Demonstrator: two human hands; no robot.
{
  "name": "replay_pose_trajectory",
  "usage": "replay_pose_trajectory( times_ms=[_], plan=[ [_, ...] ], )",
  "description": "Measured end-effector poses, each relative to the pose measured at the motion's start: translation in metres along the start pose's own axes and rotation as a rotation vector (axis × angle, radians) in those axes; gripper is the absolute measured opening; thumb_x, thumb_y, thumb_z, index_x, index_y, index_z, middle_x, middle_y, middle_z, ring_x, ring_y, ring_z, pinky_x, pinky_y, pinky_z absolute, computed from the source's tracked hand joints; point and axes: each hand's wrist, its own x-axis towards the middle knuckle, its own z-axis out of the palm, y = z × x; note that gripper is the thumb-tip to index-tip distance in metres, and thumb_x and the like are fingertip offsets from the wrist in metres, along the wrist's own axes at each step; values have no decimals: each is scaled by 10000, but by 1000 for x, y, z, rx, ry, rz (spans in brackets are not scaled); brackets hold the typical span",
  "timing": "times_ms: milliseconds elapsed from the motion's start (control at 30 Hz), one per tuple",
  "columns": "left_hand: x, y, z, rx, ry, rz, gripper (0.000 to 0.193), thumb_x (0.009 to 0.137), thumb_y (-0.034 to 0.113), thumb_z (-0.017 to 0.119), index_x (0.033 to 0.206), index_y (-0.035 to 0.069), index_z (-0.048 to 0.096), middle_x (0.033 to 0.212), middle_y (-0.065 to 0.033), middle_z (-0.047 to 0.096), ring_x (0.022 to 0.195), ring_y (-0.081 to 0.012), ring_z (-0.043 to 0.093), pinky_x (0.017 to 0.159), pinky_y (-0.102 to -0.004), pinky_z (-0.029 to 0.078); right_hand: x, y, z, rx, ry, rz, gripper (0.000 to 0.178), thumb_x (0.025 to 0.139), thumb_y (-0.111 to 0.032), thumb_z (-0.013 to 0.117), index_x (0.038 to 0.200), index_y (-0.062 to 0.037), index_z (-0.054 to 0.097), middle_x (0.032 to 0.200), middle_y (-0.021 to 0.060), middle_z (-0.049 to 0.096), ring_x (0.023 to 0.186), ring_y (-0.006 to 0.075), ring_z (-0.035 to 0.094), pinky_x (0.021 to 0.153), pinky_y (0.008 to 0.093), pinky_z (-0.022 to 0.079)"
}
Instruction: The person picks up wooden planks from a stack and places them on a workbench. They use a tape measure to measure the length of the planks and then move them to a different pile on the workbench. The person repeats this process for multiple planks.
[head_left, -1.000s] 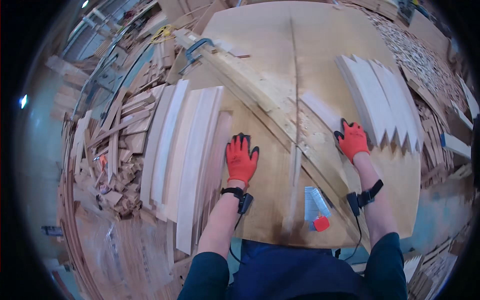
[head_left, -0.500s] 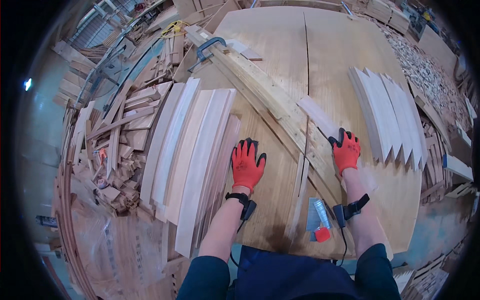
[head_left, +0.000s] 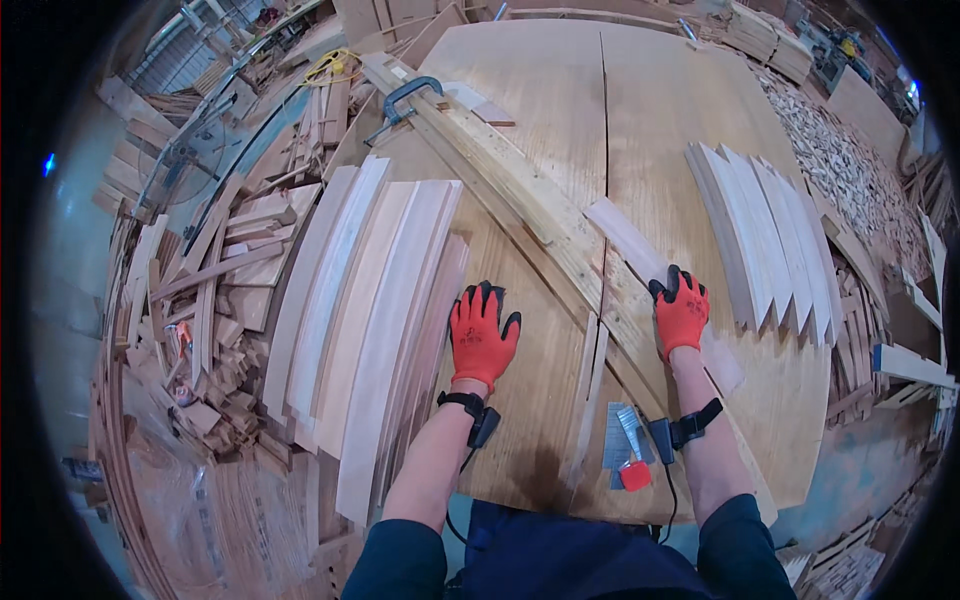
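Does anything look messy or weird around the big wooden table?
Yes: left of the tan wooden table, brown wooden offcuts lie jumbled at all angles, looking messy beside the neatly lined-up pale wooden boards.

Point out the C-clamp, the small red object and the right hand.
C-clamp (head_left: 389, 102): head view, on its curved frame.
Small red object (head_left: 635, 476): head view, middle of its face.
Right hand (head_left: 683, 316): head view, on its gloved back.

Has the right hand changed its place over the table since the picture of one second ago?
Yes, the right hand has moved left, closer to the dark seam in the tabletop.
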Motion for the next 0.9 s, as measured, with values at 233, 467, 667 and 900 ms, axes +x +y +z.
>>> replay_pose_trajectory(
  times_ms=[233,467,667,900],
  plan=[
    [25,-6,8,-2,-25,15,663,891,407,618,1400,0,496,1511,-195,424,1418,-386,332,1192,-498,204,18,-14,-2,-12,-81,11,478,849,-313,711,1272,-98,656,1291,112,603,1195,350,527,1025,449,434],
    [145,8,44,26,-12,-15,665,909,439,584,1413,13,494,1522,-197,417,1419,-386,334,1190,-508,205,153,-25,38,-26,-108,30,489,862,-333,702,1303,-130,644,1289,120,606,1221,363,528,1055,450,422],
    [240,22,70,18,-37,-36,656,917,415,580,1419,2,485,1521,-210,415,1420,-395,335,1198,-506,200,255,-33,68,-43,-136,55,482,866,-311,704,1308,-130,639,1302,129,601,1240,372,526,1083,455,402],
    [325,30,104,15,45,3,613,927,440,573,1382,35,509,1475,-201,462,1390,-399,373,1174,-537,244,343,-22,106,-80,-138,10,493,869,-305,700,1298,-78,616,1347,178,556,1281,381,487,1112,459,379]
  ],
)
